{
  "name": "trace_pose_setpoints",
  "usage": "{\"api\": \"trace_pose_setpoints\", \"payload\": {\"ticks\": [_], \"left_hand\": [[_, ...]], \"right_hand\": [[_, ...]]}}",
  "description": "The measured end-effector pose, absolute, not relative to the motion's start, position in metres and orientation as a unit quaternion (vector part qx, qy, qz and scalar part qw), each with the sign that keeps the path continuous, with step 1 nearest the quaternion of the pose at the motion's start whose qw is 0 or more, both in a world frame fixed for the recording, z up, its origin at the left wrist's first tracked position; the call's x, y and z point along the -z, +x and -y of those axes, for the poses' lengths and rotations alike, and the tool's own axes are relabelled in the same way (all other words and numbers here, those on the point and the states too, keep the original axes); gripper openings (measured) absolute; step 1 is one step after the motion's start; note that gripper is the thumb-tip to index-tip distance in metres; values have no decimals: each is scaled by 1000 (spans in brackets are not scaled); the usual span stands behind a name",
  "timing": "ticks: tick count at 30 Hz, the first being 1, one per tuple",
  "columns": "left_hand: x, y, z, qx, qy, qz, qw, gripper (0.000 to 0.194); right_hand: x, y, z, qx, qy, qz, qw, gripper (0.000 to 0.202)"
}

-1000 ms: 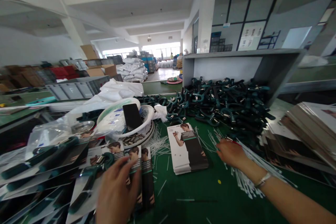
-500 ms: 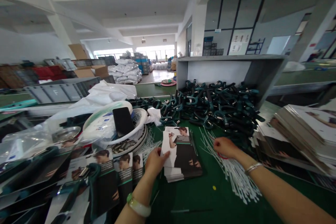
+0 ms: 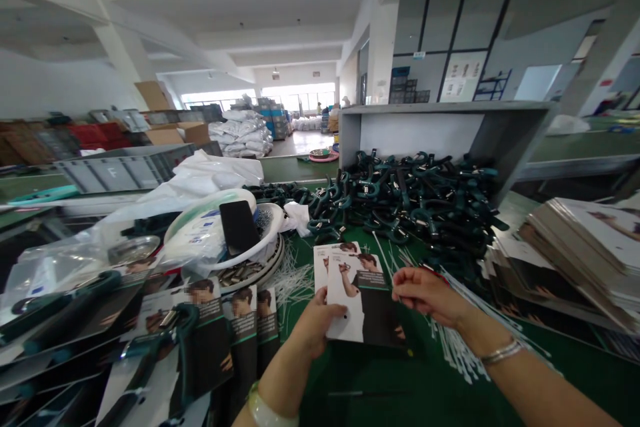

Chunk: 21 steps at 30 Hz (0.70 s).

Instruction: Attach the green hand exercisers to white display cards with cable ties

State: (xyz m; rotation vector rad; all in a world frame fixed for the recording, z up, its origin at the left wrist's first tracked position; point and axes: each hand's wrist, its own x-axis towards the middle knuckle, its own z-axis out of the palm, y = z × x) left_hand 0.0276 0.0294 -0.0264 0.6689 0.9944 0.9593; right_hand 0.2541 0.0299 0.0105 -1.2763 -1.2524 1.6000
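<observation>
My left hand grips the left edge of a printed card, thumb on its face and fingers behind. The card is tilted, raised in front of the card stack, which it partly hides. Close to the card's right edge, my right hand is closed in a pinch on a thin white cable tie that points up and away. Under my right wrist lies a fanned bundle of white cable ties on the green table.
Dark green hand tools spill from a grey box behind my hands. Stacked cards stand at the right. To the left are a phone on a white basin, more cards with tools, and a grey crate.
My left hand has lifted one card from the stack and brought it nearer and to the right. My right hand has moved left from the tie bundle, a cable tie in its fingers.
</observation>
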Motion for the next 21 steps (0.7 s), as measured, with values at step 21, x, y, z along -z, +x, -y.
{"api": "trace_pose_setpoints", "payload": {"ticks": [21], "left_hand": [[39, 50, -19, -589, 314, -417, 617, 42]], "right_hand": [[-4, 192, -7, -394, -547, 718, 173, 12]]}}
